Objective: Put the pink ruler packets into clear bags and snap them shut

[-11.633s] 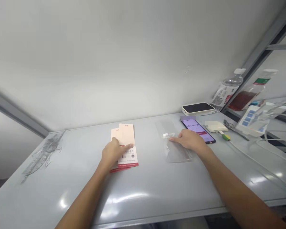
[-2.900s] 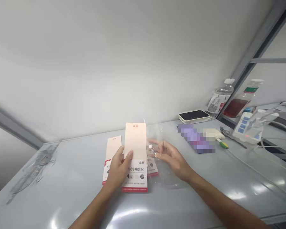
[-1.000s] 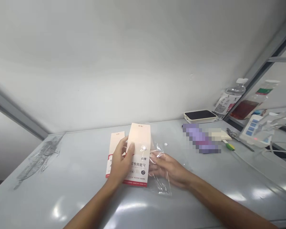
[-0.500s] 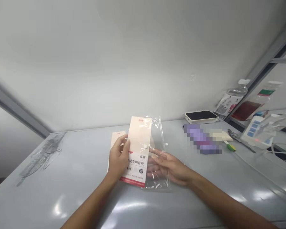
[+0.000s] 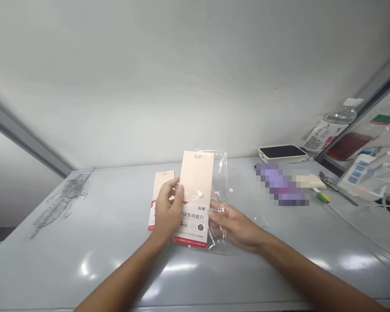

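Observation:
My left hand [image 5: 167, 208] grips the left edge of a pale pink and white packaging card [image 5: 197, 175] with a red bottom strip, held upright and tilted slightly. Around or against the card's right part is a clear plastic sleeve [image 5: 221, 177]. My right hand [image 5: 238, 225] pinches the sleeve near the card's right edge, with some fingers behind the plastic. A small white button [image 5: 199, 193] shows on the card's front; whether it belongs to the sleeve I cannot tell. A second, similar card [image 5: 162, 186] lies on the table behind my left hand, partly hidden.
A white button-like dot [image 5: 231, 190] shows right of the sleeve. Farther right are a phone [image 5: 282, 151], a blurred purple packet [image 5: 281, 184], a cable with a green-yellow plug [image 5: 323, 197], bottles [image 5: 331, 125] and a white power strip [image 5: 360, 175]. A wall rises behind the grey table [image 5: 117, 242].
The held card and sleeve have shifted slightly right and up, along with the whole view. My right fingers sit closer to the card's edge, and more of the second card shows.

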A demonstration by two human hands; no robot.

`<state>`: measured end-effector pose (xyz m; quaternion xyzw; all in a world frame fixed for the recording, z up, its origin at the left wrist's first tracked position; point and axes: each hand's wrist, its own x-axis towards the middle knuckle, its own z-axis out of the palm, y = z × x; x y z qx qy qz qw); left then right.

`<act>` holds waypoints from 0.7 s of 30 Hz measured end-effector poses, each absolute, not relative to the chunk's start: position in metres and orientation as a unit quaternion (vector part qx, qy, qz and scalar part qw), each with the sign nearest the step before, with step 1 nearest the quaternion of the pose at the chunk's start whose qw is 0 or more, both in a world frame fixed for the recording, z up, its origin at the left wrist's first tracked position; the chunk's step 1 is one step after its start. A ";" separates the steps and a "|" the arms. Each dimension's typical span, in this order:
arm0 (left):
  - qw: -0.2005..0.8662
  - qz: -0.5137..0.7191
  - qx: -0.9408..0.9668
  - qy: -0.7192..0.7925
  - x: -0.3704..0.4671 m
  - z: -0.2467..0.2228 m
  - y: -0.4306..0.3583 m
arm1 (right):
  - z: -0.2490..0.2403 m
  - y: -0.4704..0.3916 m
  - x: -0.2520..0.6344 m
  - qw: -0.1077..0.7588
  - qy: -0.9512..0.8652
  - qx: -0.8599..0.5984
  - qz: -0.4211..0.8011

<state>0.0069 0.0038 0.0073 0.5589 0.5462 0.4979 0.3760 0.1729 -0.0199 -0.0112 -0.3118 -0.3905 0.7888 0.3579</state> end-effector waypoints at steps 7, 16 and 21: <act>0.623 0.438 0.443 0.473 0.009 0.005 0.006 | -0.008 -0.016 0.174 0.389 -0.475 -0.362 0.702; 0.544 0.364 0.567 0.500 -0.001 0.004 0.013 | -0.001 -0.010 0.188 0.423 -0.537 -0.403 0.608; 0.333 0.334 0.688 0.551 0.004 -0.003 0.005 | -0.010 -0.013 0.181 0.411 -0.569 -0.432 0.567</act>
